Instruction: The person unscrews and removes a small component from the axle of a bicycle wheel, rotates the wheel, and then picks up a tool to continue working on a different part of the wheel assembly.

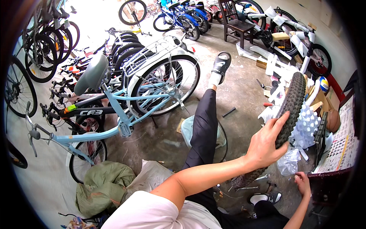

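Observation:
A black knobby bicycle tire [293,103] stands upright and tilted in front of me, on the right. My left hand [268,141] reaches across and grips its tread, index finger stretched along it and the other fingers bent over its side. Below my forearm the lower part of the tire [244,180] shows again. At the lower right is my right hand [303,184], apart from the tire, its fingers loosely bent and nothing visible in them. Just beyond that hand lies a clear plastic bag [288,162], beside a heap of bubble wrap [306,126].
A light-blue bicycle [118,110] stands at left before a row of bikes. Wrenches [248,187] lie on the floor below the tire. A green cloth [103,187] is at lower left, a dark wooden chair [238,28] at the back. Packing scraps and a basketball [333,120] crowd the right.

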Motion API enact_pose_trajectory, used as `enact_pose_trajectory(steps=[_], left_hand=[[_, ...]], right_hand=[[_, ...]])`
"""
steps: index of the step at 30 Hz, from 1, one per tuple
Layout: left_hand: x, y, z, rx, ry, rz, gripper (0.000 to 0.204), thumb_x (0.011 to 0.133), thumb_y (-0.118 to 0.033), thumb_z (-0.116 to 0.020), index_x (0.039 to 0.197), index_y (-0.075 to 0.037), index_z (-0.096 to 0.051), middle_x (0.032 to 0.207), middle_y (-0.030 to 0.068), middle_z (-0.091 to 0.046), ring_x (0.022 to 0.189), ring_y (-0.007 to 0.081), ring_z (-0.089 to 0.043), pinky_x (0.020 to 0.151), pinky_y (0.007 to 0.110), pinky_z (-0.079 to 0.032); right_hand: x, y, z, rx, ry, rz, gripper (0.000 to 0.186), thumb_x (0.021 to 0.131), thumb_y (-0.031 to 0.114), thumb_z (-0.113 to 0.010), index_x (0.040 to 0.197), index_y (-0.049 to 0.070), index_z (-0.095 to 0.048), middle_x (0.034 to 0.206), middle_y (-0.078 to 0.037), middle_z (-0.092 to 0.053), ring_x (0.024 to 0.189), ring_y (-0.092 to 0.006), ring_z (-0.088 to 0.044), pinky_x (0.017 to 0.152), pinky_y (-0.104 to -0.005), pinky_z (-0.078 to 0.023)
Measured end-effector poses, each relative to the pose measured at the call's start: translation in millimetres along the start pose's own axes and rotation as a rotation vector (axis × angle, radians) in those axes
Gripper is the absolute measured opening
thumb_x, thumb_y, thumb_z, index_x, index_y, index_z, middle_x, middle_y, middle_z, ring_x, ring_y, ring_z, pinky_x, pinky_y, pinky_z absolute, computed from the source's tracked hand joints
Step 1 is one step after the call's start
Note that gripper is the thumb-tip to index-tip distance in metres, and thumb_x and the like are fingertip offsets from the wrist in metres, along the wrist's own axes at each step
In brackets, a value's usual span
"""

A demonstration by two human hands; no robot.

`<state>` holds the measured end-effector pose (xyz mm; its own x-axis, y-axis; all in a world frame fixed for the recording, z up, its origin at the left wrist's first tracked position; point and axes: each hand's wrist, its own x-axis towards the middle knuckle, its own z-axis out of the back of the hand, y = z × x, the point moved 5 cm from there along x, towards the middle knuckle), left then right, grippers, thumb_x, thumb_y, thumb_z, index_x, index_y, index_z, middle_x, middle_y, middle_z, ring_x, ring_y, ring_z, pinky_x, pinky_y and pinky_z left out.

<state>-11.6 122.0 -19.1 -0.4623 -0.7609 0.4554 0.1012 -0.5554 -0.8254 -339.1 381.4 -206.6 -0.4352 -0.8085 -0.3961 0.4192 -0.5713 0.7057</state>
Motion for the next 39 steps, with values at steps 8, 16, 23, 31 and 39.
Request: enact_pose_trajectory(steps=[8, 16, 23, 31, 39], left_hand=[[2, 1, -9, 0.013, 0.017, 0.025, 0.087, 0.079, -0.017, -0.075, 0.156, -0.012, -0.034, 0.123, 0.0216, -0.056, 0.103, 0.0424, -0.063, 0.087, 0.048, -0.052], [6, -1, -17, 0.022, -0.012, 0.009, 0.090, 0.079, -0.018, -0.077, 0.157, -0.012, -0.032, 0.125, 0.0206, -0.054, 0.105, 0.0409, -0.062, 0.087, 0.048, -0.052], [14, 0, -22, 0.042, -0.010, 0.015, 0.094, 0.078, -0.024, -0.081, 0.157, -0.013, -0.031, 0.120, 0.0200, -0.054, 0.100, 0.0393, -0.061, 0.084, 0.047, -0.052], [27, 1, -36, 0.051, 0.015, 0.058, 0.094, 0.078, -0.026, -0.080, 0.156, -0.013, -0.031, 0.118, 0.0197, -0.054, 0.101, 0.0403, -0.061, 0.084, 0.048, -0.052], [40, 15, -34, 0.074, 0.061, 0.128, 0.097, 0.074, -0.024, -0.080, 0.156, -0.013, -0.028, 0.120, 0.0268, -0.056, 0.104, 0.0461, -0.062, 0.088, 0.052, -0.052]], right_hand=[[-3, 4, 0, 0.032, -0.012, -0.010, 0.030, 0.093, 0.019, -0.064, 0.117, 0.000, -0.065, 0.090, -0.003, -0.066, 0.078, -0.0110, -0.061, 0.073, -0.0263, -0.049], [-2, -7, 1, 0.036, 0.002, -0.016, 0.029, 0.095, 0.017, -0.063, 0.119, 0.001, -0.064, 0.091, -0.002, -0.065, 0.078, -0.0097, -0.059, 0.072, -0.0255, -0.048], [-1, -9, 2, 0.075, 0.027, -0.018, 0.028, 0.096, 0.017, -0.063, 0.120, 0.003, -0.064, 0.091, 0.000, -0.064, 0.079, -0.0082, -0.058, 0.071, -0.0242, -0.046], [2, -18, 7, 0.100, 0.026, -0.018, 0.029, 0.096, 0.018, -0.064, 0.121, 0.003, -0.064, 0.094, 0.000, -0.064, 0.080, -0.0085, -0.058, 0.072, -0.0237, -0.046], [-2, -6, -16, 0.051, 0.014, 0.017, 0.027, 0.091, 0.010, -0.069, 0.117, 0.004, -0.066, 0.089, 0.000, -0.063, 0.076, -0.0082, -0.058, 0.070, -0.0239, -0.047]])
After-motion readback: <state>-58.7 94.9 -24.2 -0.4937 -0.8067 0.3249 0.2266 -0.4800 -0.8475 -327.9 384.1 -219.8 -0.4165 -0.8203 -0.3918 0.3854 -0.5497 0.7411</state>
